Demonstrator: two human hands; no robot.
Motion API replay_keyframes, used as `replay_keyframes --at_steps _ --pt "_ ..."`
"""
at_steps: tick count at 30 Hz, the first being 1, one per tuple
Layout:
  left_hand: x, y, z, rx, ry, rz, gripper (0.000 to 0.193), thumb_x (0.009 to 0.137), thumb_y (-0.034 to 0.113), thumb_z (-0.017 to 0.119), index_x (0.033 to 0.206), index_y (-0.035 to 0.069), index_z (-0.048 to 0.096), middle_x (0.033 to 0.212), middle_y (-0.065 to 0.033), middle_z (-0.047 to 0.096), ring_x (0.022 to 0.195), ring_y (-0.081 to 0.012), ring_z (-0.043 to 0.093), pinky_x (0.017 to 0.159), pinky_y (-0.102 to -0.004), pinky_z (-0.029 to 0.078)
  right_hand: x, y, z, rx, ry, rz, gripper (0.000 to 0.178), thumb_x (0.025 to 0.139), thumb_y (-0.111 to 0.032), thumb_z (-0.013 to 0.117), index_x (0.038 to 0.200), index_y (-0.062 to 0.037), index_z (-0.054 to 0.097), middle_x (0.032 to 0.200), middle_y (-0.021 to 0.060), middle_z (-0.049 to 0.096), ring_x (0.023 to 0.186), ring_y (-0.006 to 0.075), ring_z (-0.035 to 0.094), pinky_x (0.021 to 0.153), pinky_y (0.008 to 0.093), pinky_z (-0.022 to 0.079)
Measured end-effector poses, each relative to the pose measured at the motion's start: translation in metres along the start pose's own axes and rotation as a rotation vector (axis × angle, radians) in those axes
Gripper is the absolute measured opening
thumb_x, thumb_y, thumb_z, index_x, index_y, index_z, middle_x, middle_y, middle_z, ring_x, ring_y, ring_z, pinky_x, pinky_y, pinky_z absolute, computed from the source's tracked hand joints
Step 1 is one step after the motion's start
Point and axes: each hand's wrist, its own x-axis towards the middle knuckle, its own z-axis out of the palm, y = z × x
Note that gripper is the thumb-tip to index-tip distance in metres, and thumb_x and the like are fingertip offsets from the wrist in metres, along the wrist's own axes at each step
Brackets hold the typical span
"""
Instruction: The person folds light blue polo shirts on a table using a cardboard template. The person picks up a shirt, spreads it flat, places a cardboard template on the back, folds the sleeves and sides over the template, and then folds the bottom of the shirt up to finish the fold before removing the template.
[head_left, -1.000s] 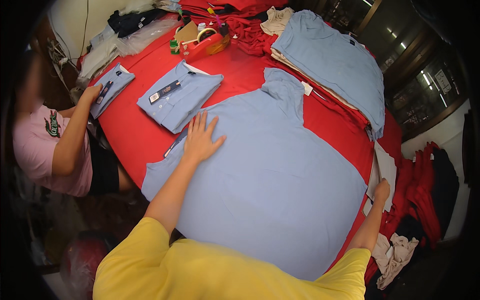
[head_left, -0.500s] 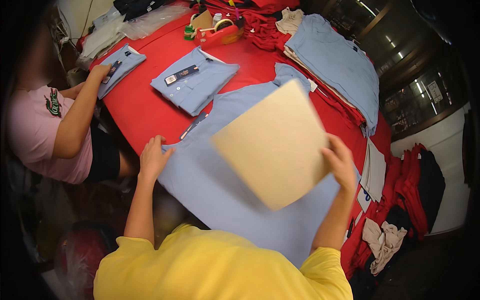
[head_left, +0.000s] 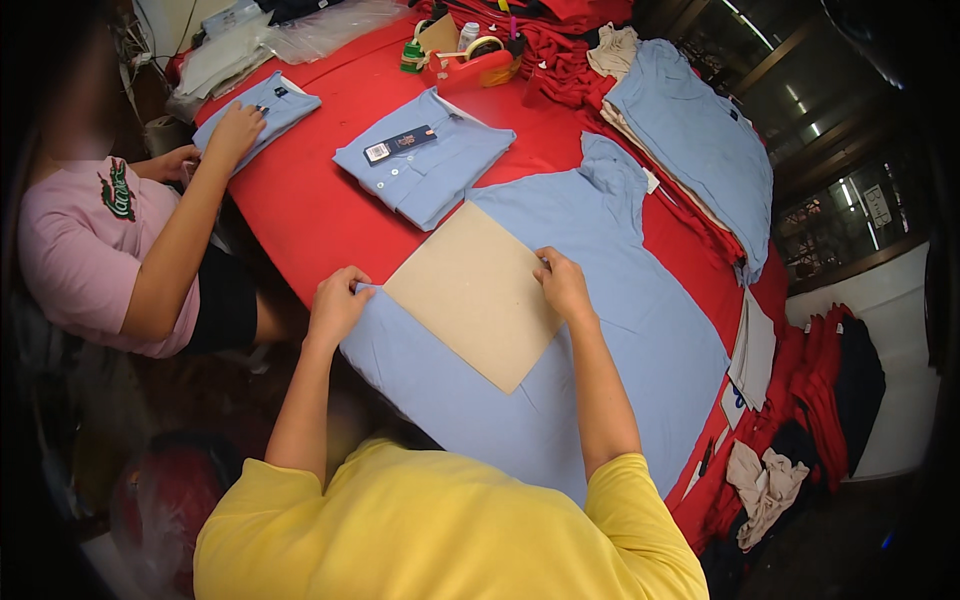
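A light blue shirt (head_left: 620,330) lies spread flat on the red table (head_left: 310,210) in front of me. A tan cardboard sheet (head_left: 475,295) lies on the shirt's near left part, turned like a diamond. My right hand (head_left: 563,287) grips the sheet's right corner. My left hand (head_left: 336,305) is closed on the shirt's left edge, just beside the sheet's left corner.
A folded blue shirt with a dark tag (head_left: 425,165) lies beyond the sheet. A co-worker in pink (head_left: 100,250) at the left has a hand on another folded shirt (head_left: 262,108). A tape dispenser (head_left: 470,62), a stack of blue shirts (head_left: 700,140) and red garments (head_left: 835,385) surround the table.
The cardboard sheet, held up in the air by my right hand half a second ago, now lies flat on the shirt. My left hand has moved to the shirt's left edge.
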Motion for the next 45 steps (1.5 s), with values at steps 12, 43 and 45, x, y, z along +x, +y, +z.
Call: replay_keyframes --at_steps 12,43,45 --pt "0.015 -0.026 -0.019 -0.442 -0.261 -0.163 0.023 0.088 0.006 0.060 0.110 -0.002 0.061 0.087 -0.0034 0.063 0.077 -0.0083 0.059 0.067 -0.0235 0.051 -0.006 0.002 0.012 -0.037 0.130 -0.097 0.029 0.086 -0.006 0.063 0.115 -0.0049 0.061 0.096 0.0170 0.066 0.089 0.0318 0.063 0.080 0.0398 0.049" --pt "-0.020 0.070 0.124 0.412 0.006 0.516 0.059 0.085 0.043 0.063 0.134 0.011 0.051 0.143 -0.0183 0.036 0.138 -0.0384 0.023 0.109 -0.0672 0.009 -0.007 0.006 0.011 -0.046 0.155 -0.105 0.031 0.087 -0.003 0.059 0.117 -0.0068 0.065 0.097 0.0158 0.057 0.089 0.0317 0.058 0.078 0.0391 0.048" --pt "-0.026 0.067 0.119 0.408 -0.004 0.509 0.059 0.086 0.042 0.063 0.134 0.011 0.051 0.144 -0.0181 0.035 0.139 -0.0382 0.023 0.109 -0.0668 0.009 -0.008 0.006 0.009 -0.043 0.145 -0.111 0.031 0.087 -0.003 0.060 0.117 -0.0065 0.065 0.096 0.0156 0.057 0.088 0.0313 0.058 0.078 0.0388 0.047"
